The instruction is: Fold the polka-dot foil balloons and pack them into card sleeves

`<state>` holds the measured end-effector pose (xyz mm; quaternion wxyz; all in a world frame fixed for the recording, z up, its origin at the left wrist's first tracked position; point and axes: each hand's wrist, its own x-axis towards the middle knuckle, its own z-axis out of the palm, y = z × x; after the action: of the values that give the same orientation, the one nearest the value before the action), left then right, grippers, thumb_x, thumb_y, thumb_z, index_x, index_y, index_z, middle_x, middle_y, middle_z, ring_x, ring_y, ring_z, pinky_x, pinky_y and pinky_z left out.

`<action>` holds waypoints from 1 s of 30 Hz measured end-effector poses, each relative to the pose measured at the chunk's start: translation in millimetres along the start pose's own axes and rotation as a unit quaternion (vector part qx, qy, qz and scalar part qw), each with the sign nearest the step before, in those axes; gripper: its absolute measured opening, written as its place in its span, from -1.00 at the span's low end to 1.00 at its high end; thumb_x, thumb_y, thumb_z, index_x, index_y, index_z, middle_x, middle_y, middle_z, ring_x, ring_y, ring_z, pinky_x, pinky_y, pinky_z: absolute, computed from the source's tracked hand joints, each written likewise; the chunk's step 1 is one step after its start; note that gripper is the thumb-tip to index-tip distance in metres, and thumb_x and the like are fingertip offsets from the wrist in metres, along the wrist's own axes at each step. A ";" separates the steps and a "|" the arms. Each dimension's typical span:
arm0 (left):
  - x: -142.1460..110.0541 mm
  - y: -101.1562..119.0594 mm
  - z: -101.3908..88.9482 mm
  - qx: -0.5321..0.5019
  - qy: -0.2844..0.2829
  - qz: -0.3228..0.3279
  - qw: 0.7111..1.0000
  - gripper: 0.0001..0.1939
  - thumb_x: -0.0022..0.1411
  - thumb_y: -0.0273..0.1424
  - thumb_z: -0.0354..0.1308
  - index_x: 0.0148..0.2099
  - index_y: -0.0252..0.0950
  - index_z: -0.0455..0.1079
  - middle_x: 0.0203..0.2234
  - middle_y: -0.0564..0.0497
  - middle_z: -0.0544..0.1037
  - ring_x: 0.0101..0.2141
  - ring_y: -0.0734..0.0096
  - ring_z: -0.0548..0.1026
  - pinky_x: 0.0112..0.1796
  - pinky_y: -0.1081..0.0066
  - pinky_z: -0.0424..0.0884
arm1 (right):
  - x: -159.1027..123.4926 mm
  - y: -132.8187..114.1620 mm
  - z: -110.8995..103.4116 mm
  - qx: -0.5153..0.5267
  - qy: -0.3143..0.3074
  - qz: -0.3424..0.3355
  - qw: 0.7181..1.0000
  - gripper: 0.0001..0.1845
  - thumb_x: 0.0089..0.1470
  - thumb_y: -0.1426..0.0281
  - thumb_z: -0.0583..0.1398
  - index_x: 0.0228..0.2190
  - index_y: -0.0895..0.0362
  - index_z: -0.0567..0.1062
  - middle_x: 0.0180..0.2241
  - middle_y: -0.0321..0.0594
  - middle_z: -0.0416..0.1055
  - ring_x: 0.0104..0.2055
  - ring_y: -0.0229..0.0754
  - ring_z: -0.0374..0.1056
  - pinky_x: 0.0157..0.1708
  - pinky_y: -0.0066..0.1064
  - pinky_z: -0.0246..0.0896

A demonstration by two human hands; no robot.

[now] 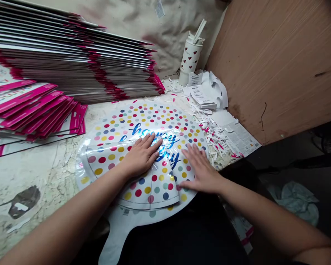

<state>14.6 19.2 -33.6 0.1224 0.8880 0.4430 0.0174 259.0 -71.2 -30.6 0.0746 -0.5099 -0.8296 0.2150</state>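
A flat, uninflated foil balloon [165,117], white with coloured polka dots and shiny blue lettering, lies spread over the table. Part of it is folded over itself toward the middle, forming a dotted flap [162,184]. Its pale neck [118,235] hangs past the near edge. My left hand [143,154] rests palm down on the folded part, over some of the lettering, with fingers stretched out. To the right, my right hand [200,171] lies on the balloon beside the flap's edge, fingers spread. Neither hand grips anything.
Tall stacks of pink-edged card packets [71,59] fill the back left, with fanned packets [44,110] in front. A white tumbler with hearts [191,57], a label strip [200,92] and paper scraps [209,136] lie behind right. A wooden panel [276,70] bounds the right side.
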 end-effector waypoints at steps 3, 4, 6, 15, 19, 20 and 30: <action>1.3 1.1 -1.2 -0.006 0.001 -0.011 1.000 -0.47 0.31 -0.16 -0.28 0.29 -0.14 -0.06 0.28 -0.05 -0.09 0.25 0.15 -0.14 0.17 0.07 -0.09 | 17.0 -1.6 8.3 0.015 0.029 0.072 0.997 0.14 -0.25 -0.01 0.27 0.23 0.10 -0.12 0.29 0.07 -0.37 0.30 0.21 -0.50 0.17 0.21 -0.47; 1.2 1.2 -1.6 -0.006 0.004 -0.011 1.000 -0.47 0.31 -0.17 -0.27 0.29 -0.16 -0.05 0.28 -0.06 -0.08 0.25 0.15 -0.13 0.17 0.07 -0.08 | 24.4 -4.9 11.3 0.017 0.051 0.054 0.997 0.10 -0.25 0.05 0.30 0.22 0.13 -0.06 0.28 0.08 -0.33 0.30 0.20 -0.47 0.17 0.19 -0.44; -0.5 0.6 -2.3 0.000 0.014 -0.013 1.000 -0.46 0.31 -0.18 -0.26 0.29 -0.22 -0.04 0.28 -0.09 -0.06 0.25 0.14 -0.12 0.16 0.07 -0.07 | 37.5 -12.0 15.2 0.009 0.117 -0.028 0.993 -0.10 -0.15 0.18 0.28 0.16 0.18 0.09 0.27 0.09 -0.21 0.30 0.15 -0.40 0.19 0.12 -0.33; -11.5 -3.0 0.5 0.019 -0.002 -0.014 1.000 -0.42 0.31 -0.14 -0.30 0.29 -0.27 -0.07 0.27 -0.07 -0.04 0.25 0.17 -0.12 0.17 0.07 -0.11 | 50.8 -2.0 14.9 -0.015 0.140 -0.368 0.919 -0.72 0.18 0.49 0.00 -0.19 0.14 0.47 -0.14 -0.15 0.49 -0.03 -0.25 0.37 0.13 -0.26 0.06; -18.5 -7.7 -0.6 0.010 0.006 -0.018 1.000 -0.43 0.31 -0.16 -0.29 0.29 -0.28 -0.07 0.27 -0.08 -0.06 0.25 0.19 -0.13 0.17 0.09 -0.11 | 50.7 -3.3 11.1 0.096 0.068 -0.320 0.940 -0.70 0.10 0.51 0.01 -0.20 0.11 0.48 -0.18 -0.19 0.51 -0.07 -0.25 0.38 0.11 -0.25 0.05; -25.5 -12.0 -1.8 0.007 0.002 -0.013 1.000 -0.42 0.31 -0.16 -0.29 0.30 -0.27 -0.08 0.27 -0.07 -0.07 0.26 0.19 -0.13 0.18 0.10 -0.11 | 52.5 -4.2 7.7 0.127 0.052 -0.284 0.949 -0.71 0.09 0.51 0.02 -0.23 0.11 0.49 -0.22 -0.20 0.52 -0.12 -0.24 0.41 0.06 -0.26 0.12; -106.8 -52.5 9.2 0.047 0.031 -0.092 0.994 -0.39 0.25 -0.22 -0.18 0.30 -0.30 -0.09 0.26 -0.12 -0.03 0.24 0.09 -0.05 0.15 0.01 -0.04 | 109.2 -40.3 -11.3 0.104 0.022 0.118 0.987 -0.64 0.17 0.19 -0.02 -0.51 0.11 0.37 -0.55 -0.29 0.37 -0.50 -0.26 0.27 -0.54 -0.47 0.08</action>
<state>-90.1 -36.8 -46.4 0.0673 0.8470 0.5271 0.0130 178.8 12.2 -13.4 0.1194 -0.5984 -0.7346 0.2967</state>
